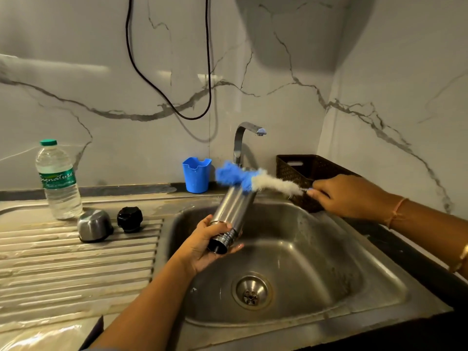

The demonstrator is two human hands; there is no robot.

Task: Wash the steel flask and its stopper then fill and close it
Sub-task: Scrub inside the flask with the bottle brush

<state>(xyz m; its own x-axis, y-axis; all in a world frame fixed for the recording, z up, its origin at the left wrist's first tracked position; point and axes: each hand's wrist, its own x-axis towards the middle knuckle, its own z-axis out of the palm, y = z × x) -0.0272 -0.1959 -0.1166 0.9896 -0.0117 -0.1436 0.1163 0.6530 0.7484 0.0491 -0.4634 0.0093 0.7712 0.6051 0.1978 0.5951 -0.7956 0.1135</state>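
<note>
Head view: left hand [202, 245] grips flask [234, 209], right hand [349, 196] brush [253, 179] (perhaps touching).

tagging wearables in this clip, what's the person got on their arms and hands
Both forearms are bare, no sleeves or gloves in view. The right hand has a thin orange thread round its wrist and a gold bangle further up the arm. The left hand and wrist show nothing worn.

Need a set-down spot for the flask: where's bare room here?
Free: ribbed drainboard nearer than the steel cup and black stopper; sink floor around the drain. Crowded: drainboard's back by the water bottle, ledge with blue cup and tap, basket on the right.
</note>
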